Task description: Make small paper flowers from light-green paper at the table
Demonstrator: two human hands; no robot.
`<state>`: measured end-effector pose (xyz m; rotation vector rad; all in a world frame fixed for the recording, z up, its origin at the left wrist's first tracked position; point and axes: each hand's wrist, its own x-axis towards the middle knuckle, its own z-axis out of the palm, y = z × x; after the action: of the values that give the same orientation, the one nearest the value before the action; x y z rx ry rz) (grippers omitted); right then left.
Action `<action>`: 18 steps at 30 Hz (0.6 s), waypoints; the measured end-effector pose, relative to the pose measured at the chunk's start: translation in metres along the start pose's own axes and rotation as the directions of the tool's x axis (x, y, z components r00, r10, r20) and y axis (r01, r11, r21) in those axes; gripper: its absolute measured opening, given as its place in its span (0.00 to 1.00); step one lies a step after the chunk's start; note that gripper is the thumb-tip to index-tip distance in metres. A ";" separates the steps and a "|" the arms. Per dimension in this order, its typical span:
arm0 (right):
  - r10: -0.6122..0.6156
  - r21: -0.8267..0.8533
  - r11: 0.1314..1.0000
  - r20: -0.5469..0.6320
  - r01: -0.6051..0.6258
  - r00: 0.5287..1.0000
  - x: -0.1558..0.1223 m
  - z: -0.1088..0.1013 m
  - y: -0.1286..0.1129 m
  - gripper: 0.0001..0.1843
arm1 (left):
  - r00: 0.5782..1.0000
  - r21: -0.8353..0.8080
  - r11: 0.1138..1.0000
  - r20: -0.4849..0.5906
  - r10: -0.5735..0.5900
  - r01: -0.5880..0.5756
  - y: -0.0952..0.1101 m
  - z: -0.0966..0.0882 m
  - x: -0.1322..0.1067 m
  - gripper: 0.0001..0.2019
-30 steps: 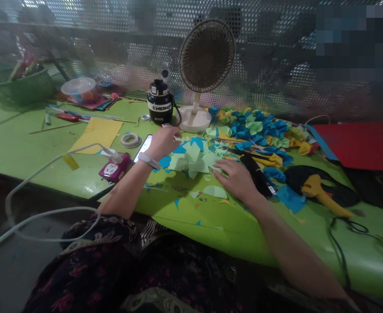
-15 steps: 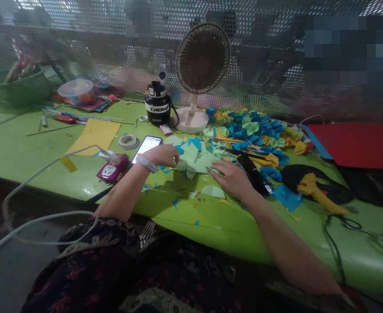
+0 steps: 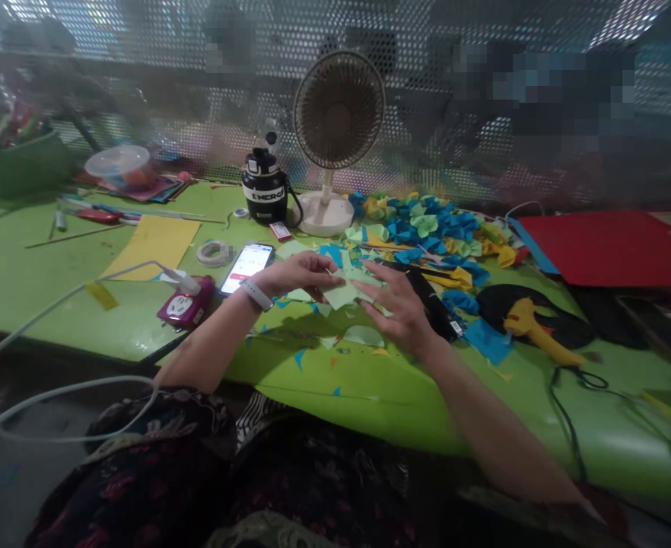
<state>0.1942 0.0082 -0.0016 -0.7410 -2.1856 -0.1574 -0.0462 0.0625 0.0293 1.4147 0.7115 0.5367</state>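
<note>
My left hand (image 3: 308, 275) pinches a small pale green piece of paper (image 3: 340, 295) between thumb and fingers, above the scraps on the table. On its other side is my right hand (image 3: 397, 306), fingers stretched and apart, the fingertips at the paper's right edge. Whether they touch it I cannot tell. More pale green paper and blue cuttings lie under and behind both hands. Nearer the table's front edge rests a rounded pale green piece (image 3: 364, 336). Crumpled paper petals (image 3: 427, 224) in blue, yellow and green are heaped behind my right hand.
Left of my hands are a lit phone (image 3: 248, 268), a purple power adapter (image 3: 186, 302), a tape roll (image 3: 214, 253) and yellow paper (image 3: 156, 245). Behind stand a black bottle (image 3: 264, 190) and a fan (image 3: 338, 114). A yellow glue gun (image 3: 541, 332) and red sheets (image 3: 609, 247) lie rightward.
A pale green paper piece is now lifted in my left hand, which has moved slightly right. My right hand has risen and spread its fingers beside it. The view has shifted a little.
</note>
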 end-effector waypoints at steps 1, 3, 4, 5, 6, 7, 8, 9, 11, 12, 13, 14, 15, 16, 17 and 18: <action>-0.047 0.016 0.999 0.002 0.047 0.999 0.000 -0.001 -0.001 0.19 | 1.000 -0.022 1.000 0.022 -0.017 0.018 -0.001 0.003 0.001 0.12; -0.113 0.027 0.993 -0.005 0.113 0.994 0.000 -0.003 -0.004 0.16 | 0.998 -0.071 0.996 0.030 -0.048 0.050 -0.004 0.008 0.004 0.12; -0.134 0.011 0.991 -0.014 0.134 0.991 0.000 -0.003 -0.005 0.15 | 0.998 -0.103 0.993 0.010 -0.058 0.058 -0.005 0.010 0.006 0.11; -0.146 -0.027 0.989 -0.030 0.145 0.989 0.000 -0.004 -0.005 0.15 | 0.998 -0.147 0.988 -0.028 -0.063 0.058 -0.007 0.012 0.007 0.11; -0.154 -0.084 0.985 -0.049 0.149 0.987 0.000 -0.004 -0.006 0.14 | 0.995 -0.204 0.978 -0.079 -0.067 0.049 -0.008 0.015 0.009 0.12; -0.161 -0.151 0.977 -0.064 0.150 0.985 0.000 -0.003 -0.007 0.14 | 0.988 -0.271 0.962 -0.132 -0.074 0.036 -0.009 0.017 0.011 0.12; -0.165 -0.218 0.965 -0.071 0.146 0.984 0.000 -0.003 -0.008 0.13 | 0.981 -0.338 0.941 -0.172 -0.089 0.026 -0.010 0.020 0.013 0.13; -0.163 -0.274 0.952 -0.069 0.138 0.984 0.000 -0.002 -0.008 0.12 | 0.974 -0.400 0.916 -0.197 -0.108 0.021 -0.011 0.023 0.015 0.14; -0.137 -0.324 0.939 -0.037 0.118 0.990 0.000 -0.001 -0.009 0.10 | 0.968 -0.476 0.879 -0.212 -0.133 0.016 -0.014 0.029 0.017 0.15; -0.111 -0.315 0.944 -0.014 0.101 0.994 0.000 -0.001 -0.009 0.10 | 0.968 -0.487 0.874 -0.213 -0.131 0.012 -0.016 0.032 0.018 0.16; -0.076 -0.285 0.956 0.006 0.074 0.997 0.000 -0.001 -0.009 0.09 | 0.970 -0.487 0.874 -0.212 -0.122 0.004 -0.017 0.033 0.018 0.15; -0.033 -0.241 0.970 0.018 0.037 0.999 0.000 -0.001 -0.009 0.09 | 0.972 -0.482 0.876 -0.209 -0.111 -0.004 -0.018 0.035 0.018 0.14; 0.014 -0.187 0.982 0.019 -0.010 1.000 0.000 -0.001 -0.009 0.09 | 0.975 -0.475 0.880 -0.199 -0.101 -0.006 -0.020 0.035 0.018 0.13; 0.068 -0.129 0.989 0.007 -0.067 0.998 0.001 -0.001 -0.009 0.08 | 0.979 -0.467 0.884 -0.183 -0.092 -0.004 -0.020 0.036 0.018 0.12; 0.128 -0.073 0.989 -0.016 -0.129 0.992 0.001 -0.001 -0.009 0.07 | 0.982 -0.459 0.889 -0.168 -0.082 -0.004 -0.021 0.036 0.017 0.10; 0.192 -0.020 0.981 -0.049 -0.194 0.980 0.001 -0.001 -0.010 0.07 | 0.985 -0.451 0.893 -0.156 -0.067 -0.010 -0.022 0.036 0.017 0.10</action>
<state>0.1886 0.0007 0.0008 -0.9490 -2.0574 -0.1011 -0.0104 0.0475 0.0059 0.9292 0.6861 0.7516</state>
